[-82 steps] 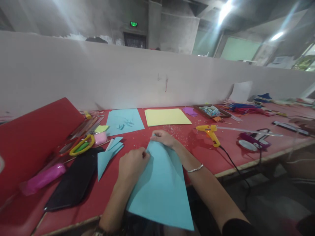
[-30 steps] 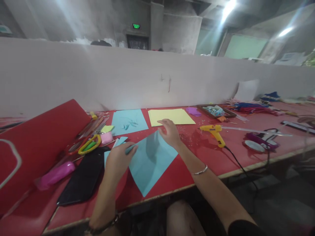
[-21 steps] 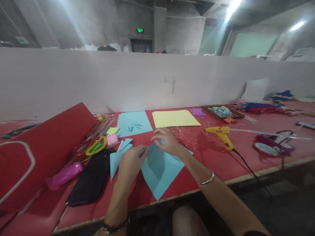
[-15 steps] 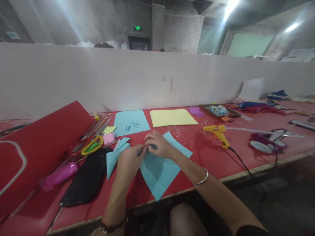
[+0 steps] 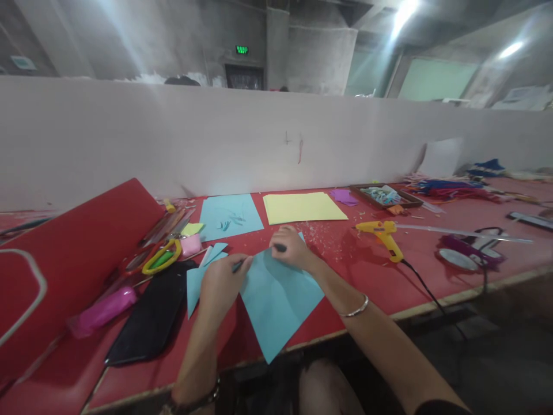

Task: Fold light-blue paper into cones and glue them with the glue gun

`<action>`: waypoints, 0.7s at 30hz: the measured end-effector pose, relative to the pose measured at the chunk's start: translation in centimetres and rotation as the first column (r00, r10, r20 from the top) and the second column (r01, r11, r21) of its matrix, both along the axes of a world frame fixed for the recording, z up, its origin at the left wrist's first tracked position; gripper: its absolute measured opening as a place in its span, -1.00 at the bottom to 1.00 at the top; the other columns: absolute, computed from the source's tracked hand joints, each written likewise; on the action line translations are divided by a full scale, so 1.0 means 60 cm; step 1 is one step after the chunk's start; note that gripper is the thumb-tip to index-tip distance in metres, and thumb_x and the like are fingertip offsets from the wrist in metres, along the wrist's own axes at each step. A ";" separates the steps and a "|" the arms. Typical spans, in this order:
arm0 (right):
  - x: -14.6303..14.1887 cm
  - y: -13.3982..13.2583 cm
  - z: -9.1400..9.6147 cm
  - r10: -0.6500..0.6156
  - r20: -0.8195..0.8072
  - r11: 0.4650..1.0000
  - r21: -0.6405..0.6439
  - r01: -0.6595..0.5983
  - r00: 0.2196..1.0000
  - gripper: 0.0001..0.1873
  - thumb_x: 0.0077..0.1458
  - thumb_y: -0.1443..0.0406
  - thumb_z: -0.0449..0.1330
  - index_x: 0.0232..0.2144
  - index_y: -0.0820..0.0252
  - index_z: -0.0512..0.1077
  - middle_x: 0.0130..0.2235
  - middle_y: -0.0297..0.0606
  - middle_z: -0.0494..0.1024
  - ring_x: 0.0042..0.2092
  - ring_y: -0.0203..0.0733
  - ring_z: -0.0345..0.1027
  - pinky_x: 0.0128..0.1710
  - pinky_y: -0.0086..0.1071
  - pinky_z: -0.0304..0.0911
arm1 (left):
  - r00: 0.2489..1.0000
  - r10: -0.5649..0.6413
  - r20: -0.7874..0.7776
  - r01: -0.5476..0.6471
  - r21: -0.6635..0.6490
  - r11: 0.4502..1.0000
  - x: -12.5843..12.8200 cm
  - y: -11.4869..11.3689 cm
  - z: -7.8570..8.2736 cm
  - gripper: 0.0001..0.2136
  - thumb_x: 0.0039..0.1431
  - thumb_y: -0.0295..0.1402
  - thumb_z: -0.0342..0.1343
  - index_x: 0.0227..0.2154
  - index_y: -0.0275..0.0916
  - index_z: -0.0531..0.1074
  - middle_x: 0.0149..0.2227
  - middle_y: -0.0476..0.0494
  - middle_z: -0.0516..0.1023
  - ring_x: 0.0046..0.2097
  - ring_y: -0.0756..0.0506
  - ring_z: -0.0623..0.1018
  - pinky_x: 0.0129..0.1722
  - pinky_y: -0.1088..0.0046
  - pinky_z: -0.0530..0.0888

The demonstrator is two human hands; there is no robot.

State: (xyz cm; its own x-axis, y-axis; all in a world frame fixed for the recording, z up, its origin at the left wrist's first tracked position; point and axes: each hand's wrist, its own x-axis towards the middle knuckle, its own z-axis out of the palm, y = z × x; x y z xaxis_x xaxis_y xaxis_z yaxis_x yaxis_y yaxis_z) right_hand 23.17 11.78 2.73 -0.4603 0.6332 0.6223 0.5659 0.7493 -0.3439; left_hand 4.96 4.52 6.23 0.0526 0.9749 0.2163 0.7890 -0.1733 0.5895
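My left hand [image 5: 224, 282] is closed in a pinch on a small dark blue-grey piece [image 5: 237, 267], at the left edge of a light-blue paper sheet [image 5: 280, 302]. Over the sheet's far corner, my right hand [image 5: 291, 248] is closed on another small dark piece [image 5: 280, 248]. The material of both pieces cannot be made out. Folded light-blue paper [image 5: 195, 283] lies just beyond my left hand, partly covered by it. Farther back, a second light-blue sheet [image 5: 242, 204] carries several thin teal slivers [image 5: 225, 225].
A yellow paper stack [image 5: 305, 207] lies at the back. At right are a yellow glue gun [image 5: 382, 233] with its cord and a tray [image 5: 408, 202] of scraps. Scissors with yellow handles [image 5: 162, 256], a black phone-like slab [image 5: 151, 317] and a red board [image 5: 82, 253] occupy the left.
My hands, together before, have drawn apart, the right one moving right. A dark piece now shows in each hand. The near blue sheet has shifted slightly left and towards me.
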 end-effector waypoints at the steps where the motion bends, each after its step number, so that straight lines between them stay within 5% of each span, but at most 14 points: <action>1: 0.006 0.003 -0.001 -0.027 -0.006 0.999 -0.023 0.027 1.000 -0.89 -0.18 0.41 0.02 -0.63 0.16 0.30 -0.53 -0.39 0.44 -0.40 -0.28 0.21 -0.14 -0.33 -0.03 | 1.000 0.013 -0.005 -0.013 0.000 1.000 -0.004 0.000 0.002 -0.67 0.04 -0.14 -0.12 -0.43 -0.18 0.52 -0.40 -0.07 0.59 -0.31 -0.13 0.51 -0.33 0.44 0.32; 11: 0.055 0.019 0.001 -0.252 -0.096 0.960 -0.149 0.237 0.963 -0.88 -0.15 0.39 0.04 -0.64 0.16 0.33 -0.52 -0.39 0.42 -0.35 -0.27 0.23 -0.15 -0.28 -0.14 | 0.998 0.055 0.024 -0.055 0.014 0.998 -0.056 0.002 0.011 -0.64 -0.05 -0.05 -0.07 -0.44 -0.17 0.52 -0.36 -0.03 0.60 -0.27 -0.15 0.52 -0.30 0.46 0.37; 17: 0.075 0.037 -0.013 -0.490 -0.261 0.862 -0.284 0.419 0.832 -0.82 -0.10 0.32 -0.03 -0.66 0.15 0.26 -0.57 -0.35 0.33 -0.44 -0.24 0.17 -0.30 -0.32 -0.01 | 0.973 0.221 0.071 -0.227 0.088 0.970 -0.093 -0.014 0.029 -0.68 -0.09 -0.08 -0.04 -0.49 -0.16 0.51 -0.39 -0.03 0.59 -0.29 -0.19 0.52 -0.29 0.38 0.41; 21: 0.064 0.043 -0.022 -0.500 -0.335 0.852 -0.356 0.384 0.799 -0.81 -0.06 0.30 -0.09 -0.60 0.12 0.28 -0.56 -0.37 0.35 -0.44 -0.24 0.19 -0.39 -0.38 0.08 | 0.974 0.211 0.086 -0.217 0.063 0.974 -0.105 -0.013 0.024 -0.68 -0.10 -0.09 -0.02 -0.45 -0.17 0.52 -0.38 -0.03 0.60 -0.28 -0.20 0.52 -0.28 0.37 0.42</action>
